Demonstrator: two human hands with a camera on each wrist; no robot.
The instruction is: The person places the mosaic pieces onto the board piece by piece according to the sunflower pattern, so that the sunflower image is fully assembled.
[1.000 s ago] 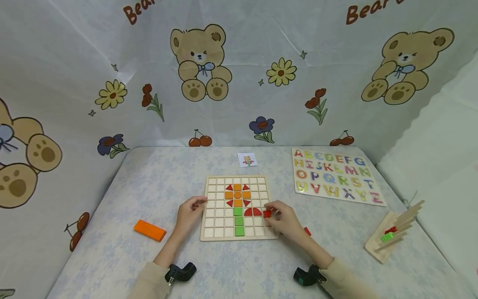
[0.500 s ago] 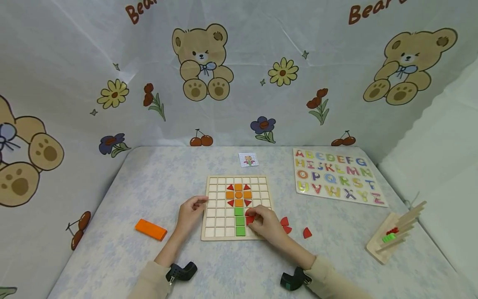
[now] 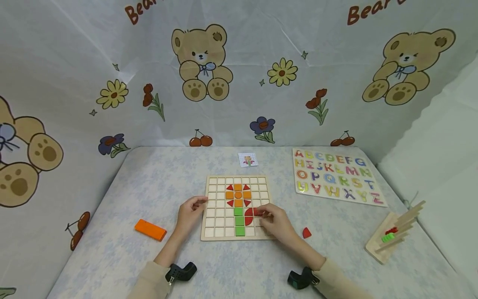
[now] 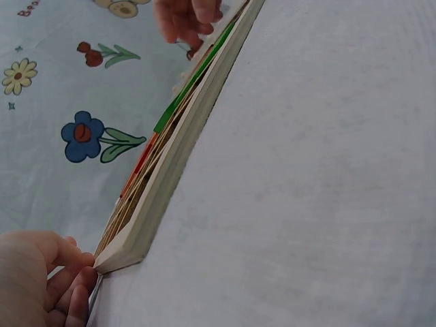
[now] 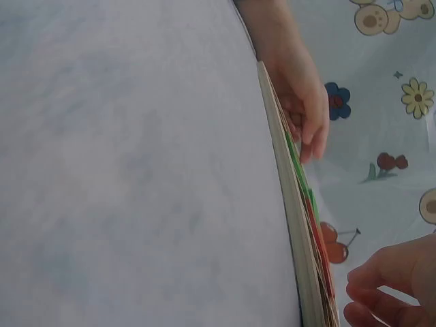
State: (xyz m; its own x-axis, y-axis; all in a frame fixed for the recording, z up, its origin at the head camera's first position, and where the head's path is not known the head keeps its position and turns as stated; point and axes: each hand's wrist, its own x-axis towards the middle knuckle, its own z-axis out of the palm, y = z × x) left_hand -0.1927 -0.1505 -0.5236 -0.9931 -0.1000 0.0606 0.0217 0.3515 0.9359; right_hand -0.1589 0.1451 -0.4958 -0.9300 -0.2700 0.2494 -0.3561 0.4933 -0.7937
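A light wooden grid board lies mid-table. Its cells hold orange squares, an orange round piece, red triangles and green squares in a column. Right of the green squares sit red quarter-round pieces, one partly covered by my fingers. My left hand grips the board's left edge between thumb and fingertips; the left wrist view shows the fingers at its corner. My right hand is over the board's right side, fingers loosely bent, with no piece visible between them.
One loose red piece lies right of my right hand. An orange block is at the left. Behind the board is a pattern card. An alphabet board and a wooden peg stand are at the right.
My right hand carried a red piece left onto the board, set it beside the middle green square, then drew back to the right. My left hand stays at the board's edge.
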